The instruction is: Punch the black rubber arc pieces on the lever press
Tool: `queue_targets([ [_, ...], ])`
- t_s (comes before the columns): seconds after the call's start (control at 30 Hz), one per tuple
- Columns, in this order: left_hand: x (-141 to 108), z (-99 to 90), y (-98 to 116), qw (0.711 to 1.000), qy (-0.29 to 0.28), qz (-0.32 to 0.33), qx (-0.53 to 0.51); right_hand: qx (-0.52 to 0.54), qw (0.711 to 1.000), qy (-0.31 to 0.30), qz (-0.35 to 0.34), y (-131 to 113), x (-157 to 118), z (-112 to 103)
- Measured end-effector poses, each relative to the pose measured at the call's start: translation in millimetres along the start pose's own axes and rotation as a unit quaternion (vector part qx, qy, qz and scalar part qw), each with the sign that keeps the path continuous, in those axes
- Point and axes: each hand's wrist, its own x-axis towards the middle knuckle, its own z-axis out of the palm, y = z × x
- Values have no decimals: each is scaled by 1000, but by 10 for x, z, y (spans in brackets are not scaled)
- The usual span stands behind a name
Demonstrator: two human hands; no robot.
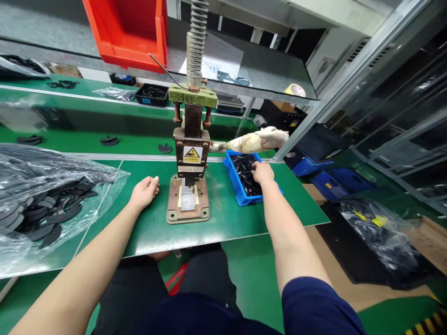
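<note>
My left hand (145, 193) rests on the green work surface just left of a hand press (193, 153), its fingers curled and its thumb against them. Nothing shows in that hand. At the right, my right hand (262, 172) reaches into a blue bin (248, 201). Its fingers are pinched together among small black parts (244, 167); the fingertips are partly hidden. A pale block (187, 201) lies in the fixture on the press base (172, 204), under the ram. The press lever has a whitish wrapped handle (258, 139), extending right above the bin.
A clear plastic bag (63, 200) of curved black pieces lies at the left. Several such pieces (109, 141) sit on the strip behind. Overhead, a red bin (129, 42) stands on a shelf (275, 70). A metal post (335, 88) rises at the right.
</note>
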Motion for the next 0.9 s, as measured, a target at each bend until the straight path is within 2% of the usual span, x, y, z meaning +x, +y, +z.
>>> queue_targets([
  [0.23,-23,12,94,1000,16,-10,5,70,998,7,-3,-30,-266,-88],
  [0.4,-80,-18,81,998,44,-10,-34,200,976,80,-14,-9,-605,-226],
  [0.53,-252,-58,49,993,58,-12,-99,356,922,148,-37,-119,-1034,-253],
  [0.67,-677,-6,187,990,78,-7,-115,505,844,167,-60,-474,-1574,-157],
  [0.77,-1133,121,432,992,37,35,-112,592,793,124,-69,-867,-1962,-23],
  [0.9,-1647,284,753,986,-72,103,-112,674,735,22,-74,-1388,-2362,183],
])
